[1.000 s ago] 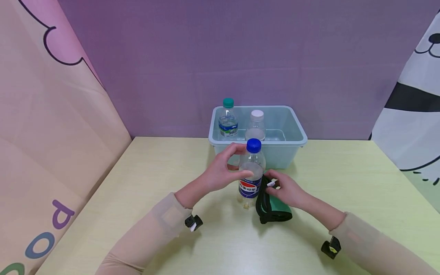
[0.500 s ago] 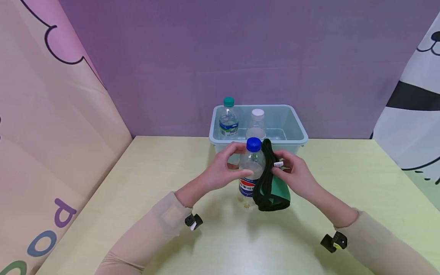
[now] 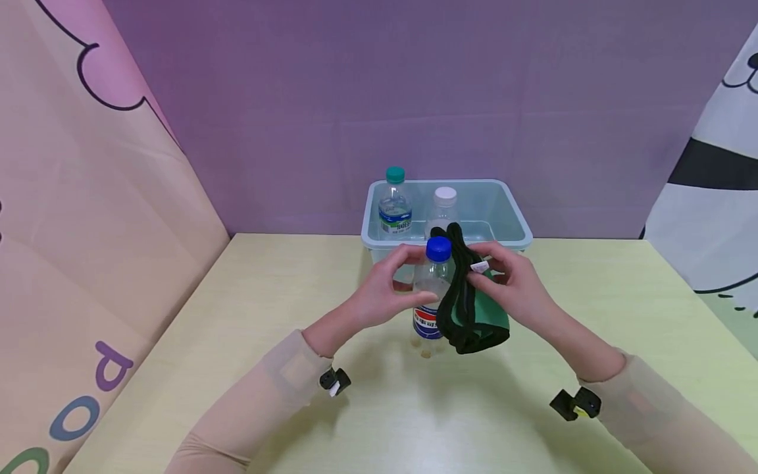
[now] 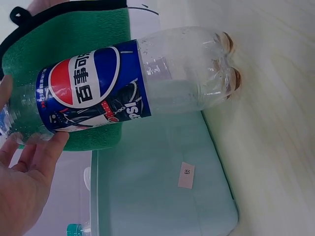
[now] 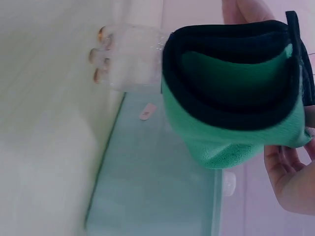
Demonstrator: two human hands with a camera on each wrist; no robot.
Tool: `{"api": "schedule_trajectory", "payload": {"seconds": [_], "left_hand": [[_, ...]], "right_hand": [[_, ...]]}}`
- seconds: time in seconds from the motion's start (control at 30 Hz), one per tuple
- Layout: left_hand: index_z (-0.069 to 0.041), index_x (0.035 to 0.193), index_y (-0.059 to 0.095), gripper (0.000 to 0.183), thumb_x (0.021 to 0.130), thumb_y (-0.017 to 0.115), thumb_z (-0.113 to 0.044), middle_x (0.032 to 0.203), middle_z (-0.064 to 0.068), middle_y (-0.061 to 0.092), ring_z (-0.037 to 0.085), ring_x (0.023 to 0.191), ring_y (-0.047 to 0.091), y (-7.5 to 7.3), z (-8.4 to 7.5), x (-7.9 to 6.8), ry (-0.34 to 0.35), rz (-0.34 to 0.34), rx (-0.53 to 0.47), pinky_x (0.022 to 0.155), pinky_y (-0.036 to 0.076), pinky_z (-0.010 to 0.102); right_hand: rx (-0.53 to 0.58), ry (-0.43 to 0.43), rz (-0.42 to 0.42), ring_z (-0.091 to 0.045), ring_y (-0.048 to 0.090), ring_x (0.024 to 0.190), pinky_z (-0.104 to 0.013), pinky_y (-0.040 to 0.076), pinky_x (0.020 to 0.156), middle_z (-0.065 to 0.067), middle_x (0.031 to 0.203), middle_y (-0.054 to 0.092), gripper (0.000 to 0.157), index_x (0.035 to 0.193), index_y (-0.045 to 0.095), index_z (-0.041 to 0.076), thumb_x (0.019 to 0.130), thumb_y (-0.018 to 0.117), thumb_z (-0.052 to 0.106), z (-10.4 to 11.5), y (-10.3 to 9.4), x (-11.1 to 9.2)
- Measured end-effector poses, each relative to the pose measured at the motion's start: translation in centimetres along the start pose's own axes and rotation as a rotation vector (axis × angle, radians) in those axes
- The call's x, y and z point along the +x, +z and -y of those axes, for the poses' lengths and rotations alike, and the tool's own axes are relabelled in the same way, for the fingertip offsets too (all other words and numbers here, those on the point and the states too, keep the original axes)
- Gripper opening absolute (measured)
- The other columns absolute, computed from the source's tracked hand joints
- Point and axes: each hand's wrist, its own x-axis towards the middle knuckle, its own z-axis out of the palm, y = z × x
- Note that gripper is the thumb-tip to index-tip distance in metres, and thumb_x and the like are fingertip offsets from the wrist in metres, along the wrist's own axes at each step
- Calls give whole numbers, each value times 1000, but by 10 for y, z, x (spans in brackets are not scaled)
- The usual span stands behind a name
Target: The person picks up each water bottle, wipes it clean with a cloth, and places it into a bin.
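A clear cola bottle with a blue cap and a blue Pepsi label stands upright on the table. My left hand grips its upper part, thumb on the near side; the label faces up in the left wrist view, on the bottle. Just right of it, my right hand pinches a folded green cloth with black edging by its upper part, near a small white tag. The cloth is held above the table and overlaps the bottle's right side. In the right wrist view the folded cloth hides most of the bottle.
Behind the hands is a light blue plastic bin at the table's back edge. Inside it are a green-capped bottle and a white-capped bottle. A purple cloth wall rises behind the table.
My right hand has lifted the green cloth from the table, up beside the bottle's cap. The left hand and bottle have stayed in place.
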Motion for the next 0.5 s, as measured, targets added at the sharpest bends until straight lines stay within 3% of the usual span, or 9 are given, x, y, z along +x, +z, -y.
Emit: {"api": "schedule_trajectory", "payload": {"seconds": [0.13, 0.3, 0.5], "left_hand": [[-7, 134, 48, 59, 82, 78, -7, 127, 9, 53, 22, 118, 50, 0, 0, 0, -10, -1, 2, 82, 55, 35], [-7, 134, 49, 60, 82, 78, -8, 128, 9, 53, 22, 119, 50, -1, 0, -1, -21, -9, 18, 82, 56, 35], [-5, 134, 48, 60, 82, 79, -9, 129, 9, 53, 22, 119, 50, -1, 0, -1, -29, -11, 25, 83, 55, 35]], "right_hand": [[-6, 57, 44, -28, 64, 84, -26, 55, 76, -22, 113, 58, 37, 125, 53, -6, 90, 62, -9, -11, 4, -6], [-44, 117, 121, -32, 66, 87, -38, 57, 80, -24, 115, 58, 35, 120, 50, -6, 88, 63, -9, -34, 18, -15], [-133, 103, 223, -29, 63, 90, -41, 55, 80, -19, 107, 62, 30, 112, 54, -6, 86, 68, -4, -61, 35, -24]]}}
